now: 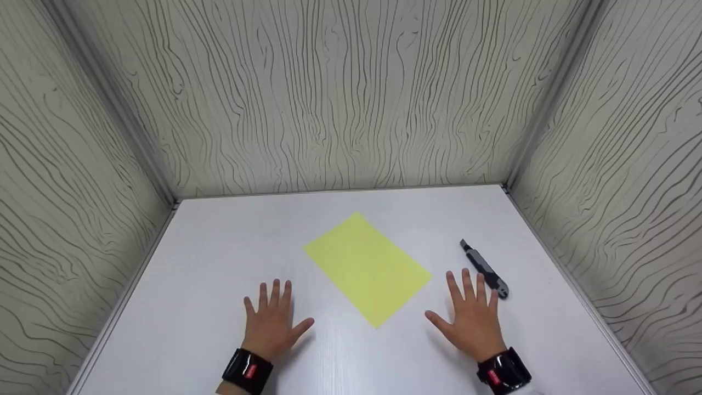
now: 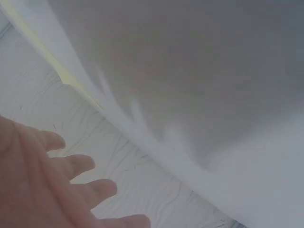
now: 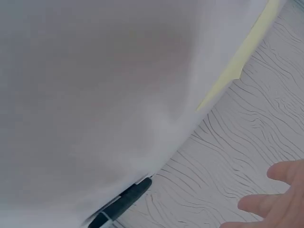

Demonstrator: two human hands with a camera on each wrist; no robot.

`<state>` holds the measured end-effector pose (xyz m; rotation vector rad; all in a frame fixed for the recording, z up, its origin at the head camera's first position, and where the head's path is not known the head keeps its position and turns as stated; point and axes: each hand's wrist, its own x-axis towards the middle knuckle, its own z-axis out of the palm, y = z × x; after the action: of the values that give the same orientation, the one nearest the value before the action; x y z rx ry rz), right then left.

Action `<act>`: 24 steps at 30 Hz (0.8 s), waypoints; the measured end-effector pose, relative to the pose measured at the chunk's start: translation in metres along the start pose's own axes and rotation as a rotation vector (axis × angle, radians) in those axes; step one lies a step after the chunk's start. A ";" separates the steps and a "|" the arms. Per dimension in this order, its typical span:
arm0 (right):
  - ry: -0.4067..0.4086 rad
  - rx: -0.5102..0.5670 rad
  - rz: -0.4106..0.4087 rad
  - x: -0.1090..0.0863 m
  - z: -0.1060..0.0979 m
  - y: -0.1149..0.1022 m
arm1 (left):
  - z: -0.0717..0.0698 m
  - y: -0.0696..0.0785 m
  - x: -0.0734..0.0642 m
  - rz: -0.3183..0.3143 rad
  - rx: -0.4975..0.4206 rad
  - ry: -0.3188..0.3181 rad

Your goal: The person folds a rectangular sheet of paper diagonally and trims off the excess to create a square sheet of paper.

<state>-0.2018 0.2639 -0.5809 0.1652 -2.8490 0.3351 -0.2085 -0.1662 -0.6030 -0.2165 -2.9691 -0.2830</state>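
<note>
A yellow sheet of paper (image 1: 367, 269) lies at an angle on the white table, between the two hands. Left of it, my left hand (image 1: 271, 326) is spread palm down over the table, holding nothing. On the other side my right hand (image 1: 471, 326) is spread the same way, its fingertips near the handle end of a utility knife (image 1: 485, 269). The grey and black knife lies slantwise, its tip pointing away from me. In the right wrist view the knife (image 3: 121, 204) shows at the lower left and the paper (image 3: 237, 61) as a thin strip.
The white table (image 1: 230, 236) is bordered by wood-grain panels at the back (image 1: 340, 99), left (image 1: 66, 219) and right (image 1: 630, 192). Metal posts stand in the back corners. Each wrist wears a black band.
</note>
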 end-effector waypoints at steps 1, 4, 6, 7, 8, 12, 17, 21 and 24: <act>0.010 -0.005 -0.016 0.005 -0.001 -0.002 | -0.002 0.005 0.003 0.010 -0.008 -0.015; 0.030 -0.020 -0.061 0.019 -0.002 -0.009 | -0.005 0.020 0.015 0.054 -0.021 -0.038; 0.049 -0.025 -0.089 0.029 -0.002 -0.015 | -0.008 0.030 0.022 0.093 -0.017 -0.026; 0.060 -0.023 -0.102 0.033 -0.002 -0.018 | -0.009 0.035 0.025 0.110 -0.014 -0.018; 0.070 -0.022 -0.115 0.037 -0.001 -0.021 | -0.009 0.039 0.029 0.125 -0.007 -0.013; 0.089 0.004 -0.161 0.051 0.003 -0.035 | -0.010 0.055 0.040 0.175 0.009 -0.015; 0.029 0.007 -0.181 0.066 0.016 -0.047 | -0.008 0.072 0.054 0.246 -0.004 -0.038; -0.057 0.013 -0.167 0.076 0.030 -0.051 | -0.003 0.083 0.068 0.302 -0.015 -0.083; -0.129 0.029 -0.151 0.082 0.039 -0.054 | 0.004 0.089 0.078 0.311 -0.006 -0.140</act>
<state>-0.2820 0.1960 -0.5836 0.4188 -2.9360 0.3454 -0.2717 -0.0687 -0.5786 -0.7175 -3.0079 -0.2464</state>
